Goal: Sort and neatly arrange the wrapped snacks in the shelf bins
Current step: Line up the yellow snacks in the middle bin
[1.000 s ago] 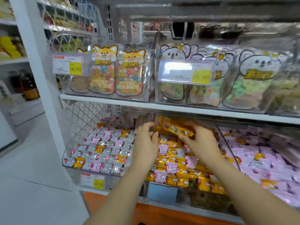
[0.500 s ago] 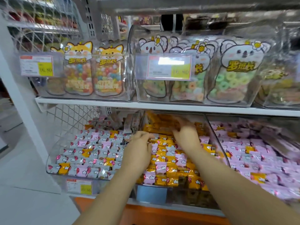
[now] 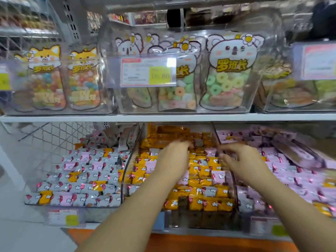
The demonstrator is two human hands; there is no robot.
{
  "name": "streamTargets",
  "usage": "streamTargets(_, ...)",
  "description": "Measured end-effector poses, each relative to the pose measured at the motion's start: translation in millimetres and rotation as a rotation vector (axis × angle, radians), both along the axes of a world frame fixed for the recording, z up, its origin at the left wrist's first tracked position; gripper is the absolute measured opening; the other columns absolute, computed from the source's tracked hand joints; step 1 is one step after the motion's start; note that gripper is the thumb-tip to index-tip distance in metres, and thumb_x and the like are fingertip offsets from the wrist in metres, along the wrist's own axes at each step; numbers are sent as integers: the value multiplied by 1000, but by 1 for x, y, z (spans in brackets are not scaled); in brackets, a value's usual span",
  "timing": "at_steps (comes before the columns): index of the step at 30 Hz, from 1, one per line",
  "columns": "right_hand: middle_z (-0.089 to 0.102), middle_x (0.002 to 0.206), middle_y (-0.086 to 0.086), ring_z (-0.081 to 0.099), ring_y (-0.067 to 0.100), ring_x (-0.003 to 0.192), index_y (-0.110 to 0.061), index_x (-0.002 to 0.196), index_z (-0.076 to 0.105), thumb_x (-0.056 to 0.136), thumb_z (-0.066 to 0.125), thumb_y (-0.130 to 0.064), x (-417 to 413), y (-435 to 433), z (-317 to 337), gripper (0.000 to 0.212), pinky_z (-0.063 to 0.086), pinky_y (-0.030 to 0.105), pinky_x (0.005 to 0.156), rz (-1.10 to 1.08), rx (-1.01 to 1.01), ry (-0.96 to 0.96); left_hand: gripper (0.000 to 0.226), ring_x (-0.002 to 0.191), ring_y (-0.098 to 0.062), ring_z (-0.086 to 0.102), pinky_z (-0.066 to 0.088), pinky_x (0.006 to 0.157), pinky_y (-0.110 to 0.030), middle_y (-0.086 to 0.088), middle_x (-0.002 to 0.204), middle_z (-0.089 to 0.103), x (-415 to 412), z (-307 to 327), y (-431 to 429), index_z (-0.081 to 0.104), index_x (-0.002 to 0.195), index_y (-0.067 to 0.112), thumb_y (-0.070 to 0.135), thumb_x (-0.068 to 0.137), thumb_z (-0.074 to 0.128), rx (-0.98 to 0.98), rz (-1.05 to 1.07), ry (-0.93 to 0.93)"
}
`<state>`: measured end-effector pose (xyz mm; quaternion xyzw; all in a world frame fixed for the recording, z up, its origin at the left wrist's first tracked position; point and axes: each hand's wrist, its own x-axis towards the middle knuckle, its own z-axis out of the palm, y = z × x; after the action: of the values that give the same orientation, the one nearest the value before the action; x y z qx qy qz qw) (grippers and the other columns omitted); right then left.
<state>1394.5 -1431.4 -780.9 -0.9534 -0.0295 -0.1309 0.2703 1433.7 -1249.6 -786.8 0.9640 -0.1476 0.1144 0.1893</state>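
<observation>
Three clear bins on the lower shelf hold small wrapped snacks. The left bin (image 3: 36, 179) is mostly grey ones (image 3: 85, 177) mixed with pink and orange. The middle bin (image 3: 200, 220) holds mostly orange snacks (image 3: 209, 204) with some pink and grey. The right bin has mostly pink snacks (image 3: 291, 179). Both hands are over the middle bin. My left hand (image 3: 172, 159) reaches toward its back, its fingertips curled beside a grey snack (image 3: 198, 142); blur hides its grip. My right hand (image 3: 243, 160) hovers near the divider, its thumb and fingers pinching a small blurred snack (image 3: 222, 154).
The upper shelf (image 3: 163, 117) carries clear bins of animal-shaped candy bags (image 3: 229, 73) with a price tag (image 3: 148, 71) in front. A wire mesh side panel (image 3: 54, 139) stands at the left. An orange base (image 3: 200, 242) runs below the bins, with grey floor at the lower left.
The orange packs my right hand held now lie at the back of the middle bin. My right hand has pulled rightward toward the divider; my left hand reached further back. The view shifted right.
</observation>
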Motion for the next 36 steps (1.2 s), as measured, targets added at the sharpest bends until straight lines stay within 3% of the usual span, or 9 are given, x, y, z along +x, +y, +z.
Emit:
streamTargets(5, 61, 126, -2, 54, 10, 115, -20, 117, 66, 92, 57, -24, -5, -16, -13, 27, 32, 12, 92, 74, 122, -13, 32, 101, -27, 60, 47, 76, -34, -7, 116, 62, 33, -7, -18, 54, 125, 21, 12, 96, 44, 272, 20, -13)
streamTargets(9, 58, 130, -6, 48, 0, 110, -21, 121, 63, 93, 55, -25, 1, -21, -13, 29, 32, 13, 93, 117, 178, 28, 32, 102, -28, 62, 50, 79, -31, -7, 120, 62, 66, -8, -33, 60, 121, 23, 13, 96, 43, 232, 13, -20)
streamTargets(12, 56, 133, -7, 49, 4, 117, -22, 120, 64, 92, 57, -25, 4, -26, -16, 29, 33, 17, 99, 134, 220, 35, 32, 110, -29, 58, 46, 85, -31, -8, 128, 58, 86, -11, -45, 59, 124, 27, 20, 98, 42, 263, 24, 67)
streamTargets(17, 56, 131, -7, 51, 2, 114, -22, 118, 65, 92, 57, -26, 8, -29, -18, 28, 32, 12, 94, 165, 213, 18, 19, 96, -25, 62, 50, 77, -33, -4, 111, 64, 97, -18, -51, 63, 107, 24, 31, 96, 49, 292, 57, 73)
streamTargets(23, 56, 131, -10, 47, -4, 113, -25, 117, 66, 91, 58, -28, 10, -30, -20, 28, 30, 4, 91, 181, 230, 6, 13, 87, -21, 55, 40, 70, -30, -3, 95, 60, 98, -14, -52, 50, 87, 19, 14, 96, 44, 190, 43, 68)
streamTargets(26, 56, 131, -10, 49, -2, 114, -25, 116, 66, 90, 58, -28, 10, -31, -20, 27, 33, 8, 93, 185, 247, 9, 14, 85, -23, 55, 37, 67, -30, -4, 86, 54, 92, -10, -51, 47, 88, 13, 5, 95, 38, 179, 23, 52)
streamTargets(30, 57, 130, -9, 49, -1, 112, -26, 115, 66, 90, 58, -28, 9, -30, -19, 26, 36, 14, 95, 186, 253, 11, 15, 91, -25, 56, 41, 72, -32, -7, 98, 57, 79, -2, -49, 48, 99, 13, 3, 96, 38, 128, 32, 43)
streamTargets(34, 57, 129, -11, 43, -8, 105, -26, 117, 65, 92, 56, -27, 5, -27, -20, 26, 28, 1, 86, 173, 225, -14, 17, 86, -32, 61, 46, 67, -36, -12, 99, 62, 52, 5, -36, 53, 110, 12, 14, 99, 40, 19, 81, -100)
streamTargets(36, 58, 127, -11, 44, -7, 104, -25, 118, 65, 93, 55, -26, 2, -25, -19, 27, 29, 4, 88, 161, 222, -14, 19, 77, -36, 62, 43, 60, -35, -15, 92, 64, 30, 8, -25, 57, 109, 7, 15, 98, 43, -60, 32, -270)
